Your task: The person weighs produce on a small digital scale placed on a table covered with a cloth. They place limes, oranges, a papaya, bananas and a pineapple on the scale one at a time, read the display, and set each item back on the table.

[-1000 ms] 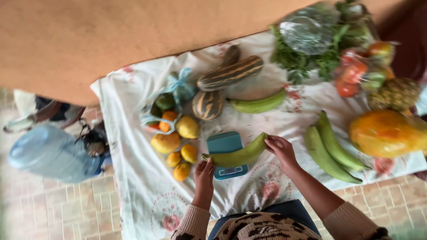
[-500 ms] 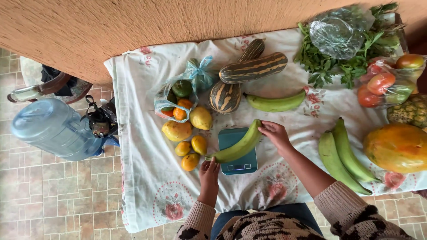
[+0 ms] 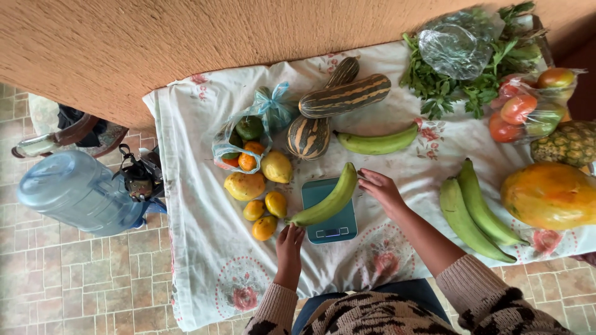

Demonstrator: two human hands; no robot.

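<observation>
A long green plantain (image 3: pixel 328 201) lies diagonally across a small teal kitchen scale (image 3: pixel 338 224) on a white flowered cloth (image 3: pixel 198 248). My left hand (image 3: pixel 288 248) is at the plantain's lower stem end, fingertips just touching it. My right hand (image 3: pixel 383 191) sits beside the upper tip with its fingers stretched out and loose. Neither hand is wrapped around the fruit.
Yellow-orange fruits (image 3: pixel 264 205) and a bag of fruit (image 3: pixel 245 146) lie left of the scale. Striped squashes (image 3: pixel 344 96) and another plantain (image 3: pixel 377 142) lie behind it. To the right are two plantains (image 3: pixel 472 208), a papaya (image 3: pixel 549 195), a pineapple (image 3: pixel 568 142), bagged tomatoes (image 3: pixel 528 108) and herbs (image 3: pixel 447 87). A water jug (image 3: pixel 71 192) stands on the tiled floor.
The plantain was held above the scale by both ends and now rests on it. My fingers have loosened at both ends. The camera has steadied.
</observation>
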